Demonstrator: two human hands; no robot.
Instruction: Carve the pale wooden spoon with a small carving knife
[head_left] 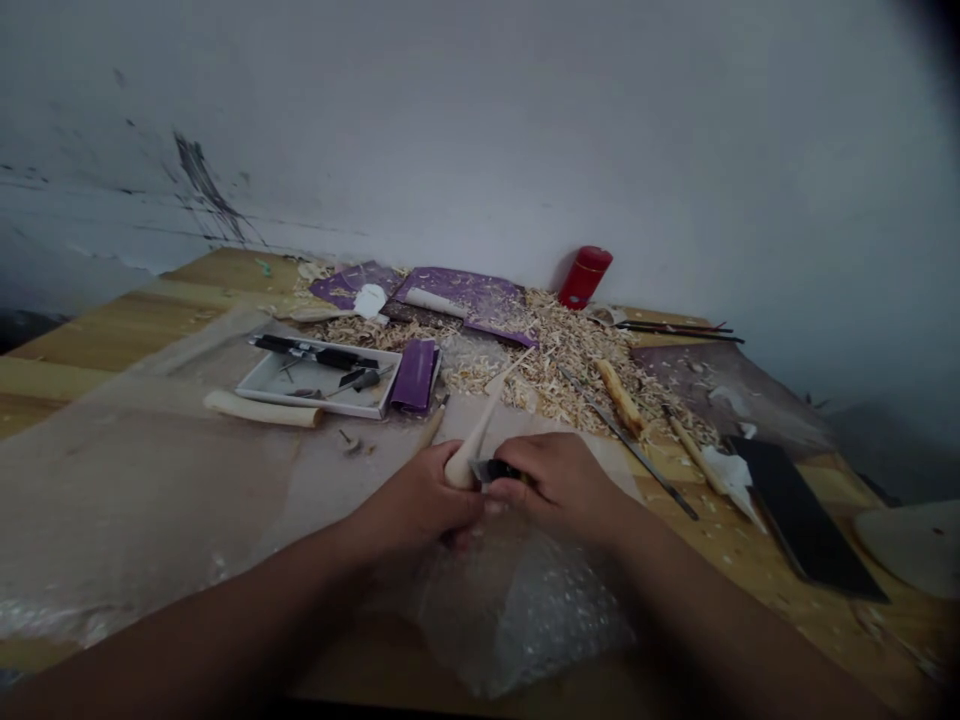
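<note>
A pale, tapered piece of carved wood (477,440) is gripped at its thick end by my left hand (439,495). Its thin tip points up and away toward the shavings. My right hand (555,480) is closed around the dark handle of a utility knife (491,470), whose short metal blade rests against or very close to the thick end of the wood. Both hands are close together above the bubble wrap (547,620) at the table's front. The lower fingers of my left hand are partly hidden.
Wood shavings (570,350) heap against the wall, with a red cylinder (586,277) behind. A white tray (322,385) holds dark-handled tools. A curved wood piece (262,408) lies before it, beside a purple packet (416,375). On the right are a long metal file (637,450) and a black slab (806,515).
</note>
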